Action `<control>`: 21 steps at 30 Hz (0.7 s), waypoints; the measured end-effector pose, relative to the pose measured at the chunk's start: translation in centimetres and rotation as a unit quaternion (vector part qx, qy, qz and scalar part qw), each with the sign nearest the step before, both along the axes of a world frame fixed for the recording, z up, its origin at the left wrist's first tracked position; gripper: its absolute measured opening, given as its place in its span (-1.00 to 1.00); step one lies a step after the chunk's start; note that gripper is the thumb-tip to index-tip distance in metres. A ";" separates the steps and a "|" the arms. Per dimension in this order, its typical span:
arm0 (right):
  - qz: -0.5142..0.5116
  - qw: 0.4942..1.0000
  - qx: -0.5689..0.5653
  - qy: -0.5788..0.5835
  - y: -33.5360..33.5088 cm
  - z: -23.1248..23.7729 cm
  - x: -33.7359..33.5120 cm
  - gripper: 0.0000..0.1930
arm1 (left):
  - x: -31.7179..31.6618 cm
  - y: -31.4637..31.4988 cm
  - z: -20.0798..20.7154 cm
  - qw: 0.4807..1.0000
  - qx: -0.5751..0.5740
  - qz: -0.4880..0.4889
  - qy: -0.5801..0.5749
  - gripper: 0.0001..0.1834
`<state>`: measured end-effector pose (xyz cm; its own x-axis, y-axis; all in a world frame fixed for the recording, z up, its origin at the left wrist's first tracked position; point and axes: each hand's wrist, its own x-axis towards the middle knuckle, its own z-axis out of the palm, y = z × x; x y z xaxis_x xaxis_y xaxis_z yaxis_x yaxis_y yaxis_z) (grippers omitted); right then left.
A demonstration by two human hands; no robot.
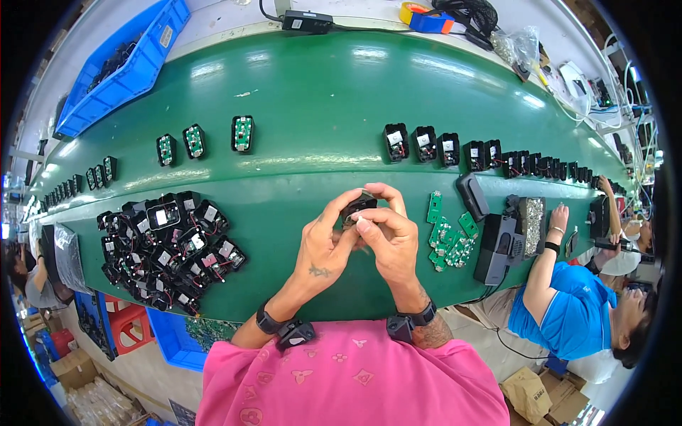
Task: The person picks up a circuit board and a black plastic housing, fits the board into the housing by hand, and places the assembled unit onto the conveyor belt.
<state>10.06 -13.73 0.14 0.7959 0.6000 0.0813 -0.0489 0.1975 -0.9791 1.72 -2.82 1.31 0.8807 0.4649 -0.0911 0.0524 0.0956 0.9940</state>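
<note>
We're clamping one black housing (359, 206) at centre between left hand (320, 245) and right hand (394, 245); our grip's hiding its inside, can't tell fit. Boarded housings (242, 133) at 10 o'clock are looking done; loose green boards (434, 207) at 4, piled housings (170, 248) at 9 are waiting.

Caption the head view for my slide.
Left hand and right hand hold a dark housing over a green bench.

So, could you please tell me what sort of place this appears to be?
Most likely an electronics assembly workshop: there is a long green workbench, with rows of black housings and loose green circuit boards on it.
</note>
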 end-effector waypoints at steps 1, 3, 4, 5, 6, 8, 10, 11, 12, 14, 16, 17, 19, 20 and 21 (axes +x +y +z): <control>-0.004 1.000 0.007 0.021 0.1 0.2 -0.2 -0.88 | 0.0 0.0 -0.1 1.000 -0.001 -0.001 0.000 -0.50; -0.045 0.991 -0.071 -0.108 -0.5 0.1 -0.1 -0.89 | -0.2 -0.2 -0.1 0.998 -0.062 0.016 -0.002 -0.47; -0.087 0.957 -0.147 -0.234 -0.8 0.1 0.0 -0.91 | -0.2 -0.1 0.1 0.998 -0.063 0.017 -0.002 -0.47; -0.118 0.902 -0.196 -0.367 -0.7 1.1 0.1 -0.95 | -0.2 0.1 0.1 0.996 -0.079 0.036 -0.012 -0.45; -0.117 0.902 -0.197 -0.366 -0.7 1.4 0.2 -0.95 | -0.3 0.3 0.1 0.994 -0.095 0.055 -0.022 -0.42; -0.057 0.909 -0.171 -0.377 -0.7 1.8 0.3 -0.97 | -0.5 0.7 0.1 0.993 -0.105 0.045 -0.016 -0.39; -0.038 0.906 -0.178 -0.383 -0.5 2.8 0.3 -0.95 | -0.6 0.9 0.1 0.997 -0.045 0.050 -0.035 -0.39; -0.012 0.920 -0.187 -0.344 -0.7 3.1 0.4 -0.96 | -0.7 0.9 0.4 0.997 -0.046 0.049 -0.035 -0.39; 0.015 0.932 -0.195 -0.304 -1.0 3.3 0.4 -0.96 | -0.8 0.9 0.7 0.998 -0.032 0.023 -0.041 -0.38; 0.024 0.939 -0.191 -0.286 -1.3 3.6 0.9 -0.96 | -1.0 1.0 1.3 0.999 -0.018 -0.002 -0.047 -0.36; 0.073 0.938 -0.209 -0.265 -1.4 4.4 1.2 -0.95 | -1.3 1.1 1.8 0.998 -0.036 -0.016 -0.038 -0.37; 0.074 0.938 -0.209 -0.267 -1.5 4.6 1.3 -0.95 | -1.3 1.1 1.8 0.998 -0.037 -0.015 -0.040 -0.37; 0.087 0.946 -0.210 -0.232 -1.7 4.8 1.3 -0.93 | -1.5 1.2 1.8 0.999 -0.003 -0.034 -0.042 -0.38; 0.087 0.946 -0.211 -0.232 -1.8 4.9 1.3 -0.93 | -1.6 1.4 2.0 0.999 -0.003 -0.034 -0.042 -0.38; 0.094 0.946 -0.215 -0.222 -1.8 4.9 1.3 -0.93 | -1.7 1.7 2.4 0.998 0.021 -0.048 -0.033 -0.39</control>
